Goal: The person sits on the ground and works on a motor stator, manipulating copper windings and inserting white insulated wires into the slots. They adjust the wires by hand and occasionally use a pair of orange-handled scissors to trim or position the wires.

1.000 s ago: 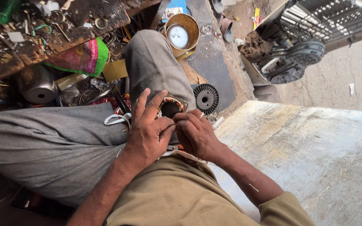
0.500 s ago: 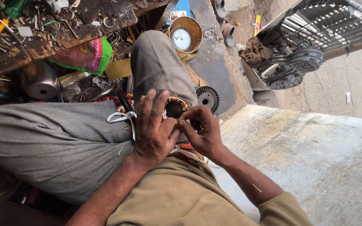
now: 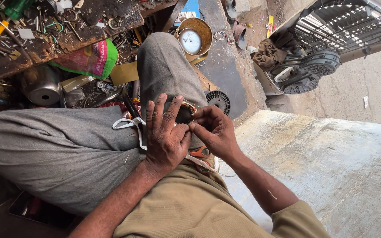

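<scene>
A round motor winding (image 3: 186,112) with copper-coloured coils rests on my lap, mostly hidden behind my hands. My left hand (image 3: 164,132) lies over its near side with fingers spread upward and the thumb pressed toward the right hand. My right hand (image 3: 214,130) pinches something small at the winding's edge, fingertips meeting the left thumb. A white cloth tape (image 3: 131,125) trails from under my left hand across my grey trouser leg (image 3: 67,150).
A cluttered wooden bench (image 3: 45,31) with tools and metal parts sits at upper left. A round tin (image 3: 195,33), a black slotted disc (image 3: 219,100) and a green-pink bag (image 3: 91,59) lie on the ground. A concrete slab (image 3: 331,167) is at my right.
My hands keep working at the winding; the left fingers have spread and lifted a little. The view has shifted slightly, showing more of the bench.
</scene>
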The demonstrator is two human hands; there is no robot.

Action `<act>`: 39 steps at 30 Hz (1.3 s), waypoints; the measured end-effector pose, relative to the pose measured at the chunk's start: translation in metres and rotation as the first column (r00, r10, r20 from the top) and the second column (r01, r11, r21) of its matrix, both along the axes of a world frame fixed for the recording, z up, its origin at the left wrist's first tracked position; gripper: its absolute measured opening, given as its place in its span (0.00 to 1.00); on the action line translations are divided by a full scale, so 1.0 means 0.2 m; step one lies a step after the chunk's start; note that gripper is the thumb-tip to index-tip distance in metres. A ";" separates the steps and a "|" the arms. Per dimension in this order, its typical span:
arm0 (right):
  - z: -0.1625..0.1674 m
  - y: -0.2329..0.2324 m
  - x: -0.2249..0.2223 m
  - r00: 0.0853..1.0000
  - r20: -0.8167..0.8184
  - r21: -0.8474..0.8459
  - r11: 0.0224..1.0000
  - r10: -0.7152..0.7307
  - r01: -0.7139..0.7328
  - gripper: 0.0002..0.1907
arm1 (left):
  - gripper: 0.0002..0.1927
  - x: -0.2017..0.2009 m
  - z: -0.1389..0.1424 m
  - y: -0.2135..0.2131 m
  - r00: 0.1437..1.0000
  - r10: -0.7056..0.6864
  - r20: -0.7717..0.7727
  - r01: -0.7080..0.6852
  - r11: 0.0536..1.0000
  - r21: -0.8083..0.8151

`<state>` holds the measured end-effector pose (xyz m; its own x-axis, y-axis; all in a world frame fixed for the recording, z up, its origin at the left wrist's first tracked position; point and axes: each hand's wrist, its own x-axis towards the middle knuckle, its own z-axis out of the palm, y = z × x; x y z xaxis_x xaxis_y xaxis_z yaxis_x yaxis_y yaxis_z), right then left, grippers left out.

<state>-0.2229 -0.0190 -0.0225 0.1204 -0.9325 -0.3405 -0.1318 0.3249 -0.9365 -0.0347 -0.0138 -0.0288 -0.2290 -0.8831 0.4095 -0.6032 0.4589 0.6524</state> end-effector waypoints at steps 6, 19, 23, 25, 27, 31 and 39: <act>0.03 -0.03 -0.02 0.991 -0.059 -0.036 0.991 0.124 -0.126 0.09 | 0.05 0.00 -0.02 0.00 0.996 -0.001 -0.087 0.006 0.999 0.052; 0.17 -0.04 0.00 0.604 -0.790 -0.398 0.666 0.100 -0.631 0.09 | 0.06 0.04 -0.06 -0.01 0.976 -0.053 -0.212 0.081 0.989 0.127; 0.17 -0.04 0.01 0.513 -0.856 -0.365 0.626 0.065 -0.689 0.10 | 0.06 0.05 -0.07 -0.02 0.977 -0.066 -0.203 0.092 0.988 0.126; 0.16 -0.04 0.01 0.522 -0.850 -0.364 0.637 0.071 -0.679 0.10 | 0.06 0.06 -0.06 -0.02 0.972 -0.076 -0.224 0.107 0.986 0.130; 0.15 -0.04 0.01 0.527 -0.845 -0.350 0.655 0.087 -0.670 0.08 | 0.06 0.06 -0.06 -0.01 0.963 -0.087 -0.256 0.124 0.983 0.133; 0.11 0.02 0.01 0.891 -0.431 -0.272 0.920 0.146 -0.283 0.04 | 0.06 0.07 -0.06 -0.01 0.941 -0.076 -0.330 0.145 0.971 0.190; 0.03 0.10 0.03 0.944 -0.329 -0.413 0.900 -0.006 -0.138 0.08 | 0.04 0.08 -0.08 -0.02 0.926 -0.024 -0.377 0.137 0.952 0.274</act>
<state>-0.2171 0.0001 -0.0165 0.1408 -0.9884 0.0565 -0.4492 -0.1146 -0.8860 -0.0190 -0.0181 -0.0452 -0.1886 -0.9601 0.2065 -0.2662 0.2524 0.9303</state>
